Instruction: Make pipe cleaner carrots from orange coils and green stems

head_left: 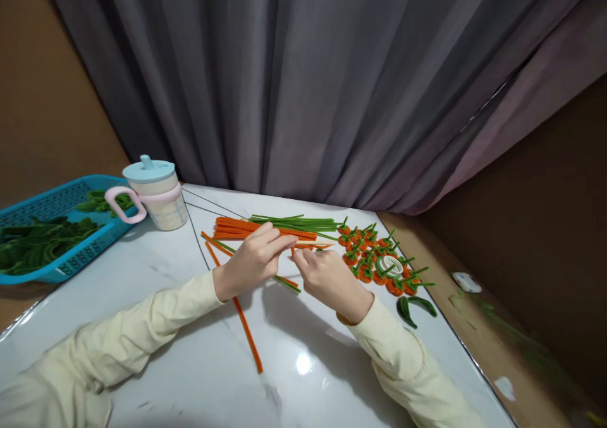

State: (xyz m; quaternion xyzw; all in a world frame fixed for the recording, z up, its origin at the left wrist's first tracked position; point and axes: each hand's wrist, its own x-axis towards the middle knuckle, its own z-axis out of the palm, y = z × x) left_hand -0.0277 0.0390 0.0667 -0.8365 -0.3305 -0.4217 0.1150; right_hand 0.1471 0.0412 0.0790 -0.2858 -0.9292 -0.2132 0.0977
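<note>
head view: both hands meet over a white glossy table [142,289], near the far edge.
left hand [251,260]: fingers pressed together, pinching an orange pipe cleaner [296,249] at its end.
right hand [327,276]: fingertips closed on the same piece, just beside the left's.
doing it well: my read, keep the pinch points close so the wire bends tight, not kinked.
stock: orange bundle [246,227] and green stems [294,222] just behind the hands.
obstacles: loose orange stick [246,330] under the left wrist; finished orange pieces [374,257] and tape roll [391,265] near the right hand.
far left: lidded cup [159,194], blue basket [71,257] of green leaves.
</note>
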